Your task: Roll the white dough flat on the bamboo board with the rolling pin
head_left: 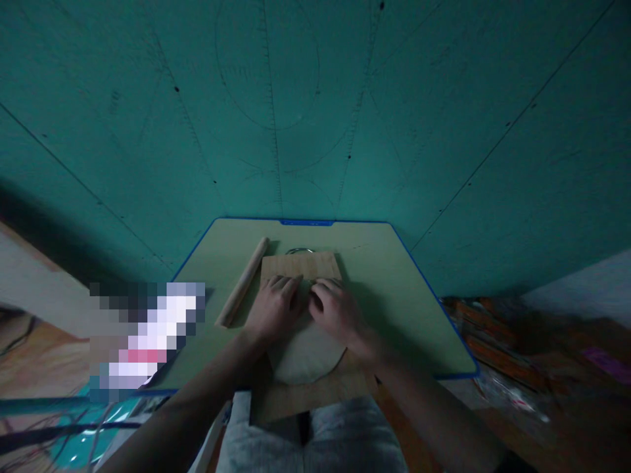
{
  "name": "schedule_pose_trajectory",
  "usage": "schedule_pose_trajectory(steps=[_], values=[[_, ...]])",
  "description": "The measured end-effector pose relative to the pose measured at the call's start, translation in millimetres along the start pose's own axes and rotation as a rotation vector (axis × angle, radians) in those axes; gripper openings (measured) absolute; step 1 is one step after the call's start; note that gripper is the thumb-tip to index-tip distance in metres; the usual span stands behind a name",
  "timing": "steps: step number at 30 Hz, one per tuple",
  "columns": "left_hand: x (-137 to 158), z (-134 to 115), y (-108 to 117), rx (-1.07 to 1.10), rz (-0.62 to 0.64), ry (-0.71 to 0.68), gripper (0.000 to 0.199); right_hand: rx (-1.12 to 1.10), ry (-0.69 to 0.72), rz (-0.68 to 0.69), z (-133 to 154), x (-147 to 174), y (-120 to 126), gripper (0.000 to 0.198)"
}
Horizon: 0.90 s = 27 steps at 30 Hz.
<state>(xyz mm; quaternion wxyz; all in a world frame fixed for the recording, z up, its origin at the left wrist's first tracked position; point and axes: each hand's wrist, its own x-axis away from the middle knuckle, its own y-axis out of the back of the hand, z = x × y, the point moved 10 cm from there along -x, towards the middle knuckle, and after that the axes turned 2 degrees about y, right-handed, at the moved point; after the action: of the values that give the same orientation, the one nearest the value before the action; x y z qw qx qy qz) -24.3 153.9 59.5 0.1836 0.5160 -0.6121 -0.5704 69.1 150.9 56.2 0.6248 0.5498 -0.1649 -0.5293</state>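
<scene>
A flat, pale sheet of dough with a rounded near edge lies on a wooden cutting board. My left hand has its fingers curled over the far part of the sheet, left of the middle. Close beside it, my right hand is curled on the same far edge, both thumbs turned inward. The dough under the fingertips is mostly hidden. To the left of the board, a wooden rolling pin lies slanted and untouched.
The board rests on a small pale table with a blue rim, its near end overhanging towards my lap. A bright pixelated object stands at the left edge. A green wall rises behind. Bagged items lie low on the right.
</scene>
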Motion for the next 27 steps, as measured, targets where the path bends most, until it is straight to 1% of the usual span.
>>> schedule_pose_trajectory(steps=[4, 7, 9, 10, 11, 12, 14, 15, 17, 21, 22, 25, 27], values=[[-5, 2, 4, 0.042, -0.059, -0.020, 0.021, -0.016, -0.028, -0.037, -7, -5, 5, 0.016], [5, 1, 17, 0.060, -0.086, -0.038, 0.021, -0.068, 0.006, -0.091, -2, 4, 18, 0.020], [26, -3, 32, 0.085, -0.094, -0.076, 0.021, -0.105, 0.089, -0.093, 12, 24, 28, 0.025], [40, -6, 40, 0.100, -0.087, -0.108, 0.020, -0.120, 0.149, -0.065, 22, 36, 30, 0.030], [55, -9, 47, 0.123, -0.081, -0.148, 0.019, -0.126, 0.212, -0.014, 32, 49, 31, 0.035], [70, -13, 51, 0.121, -0.048, -0.188, 0.021, -0.127, 0.272, 0.042, 42, 62, 30, 0.040], [94, -21, 53, 0.100, 0.020, -0.286, 0.020, -0.115, 0.348, 0.115, 55, 80, 28, 0.043], [102, -24, 52, 0.083, 0.046, -0.322, 0.020, -0.103, 0.366, 0.124, 58, 85, 27, 0.041], [107, -30, 51, 0.052, 0.058, -0.372, 0.017, -0.063, 0.388, 0.101, 61, 85, 28, 0.033], [101, -47, 49, 0.028, 0.041, -0.441, 0.016, 0.021, 0.531, 0.051, 74, 81, 26, 0.008], [100, -50, 49, 0.036, 0.048, -0.449, 0.018, 0.034, 0.559, 0.052, 77, 81, 24, 0.006], [99, -56, 45, 0.065, 0.092, -0.457, 0.022, 0.067, 0.582, 0.078, 83, 81, 21, 0.009], [100, -56, 42, 0.090, 0.111, -0.458, 0.020, 0.067, 0.580, 0.097, 84, 81, 21, 0.010]])
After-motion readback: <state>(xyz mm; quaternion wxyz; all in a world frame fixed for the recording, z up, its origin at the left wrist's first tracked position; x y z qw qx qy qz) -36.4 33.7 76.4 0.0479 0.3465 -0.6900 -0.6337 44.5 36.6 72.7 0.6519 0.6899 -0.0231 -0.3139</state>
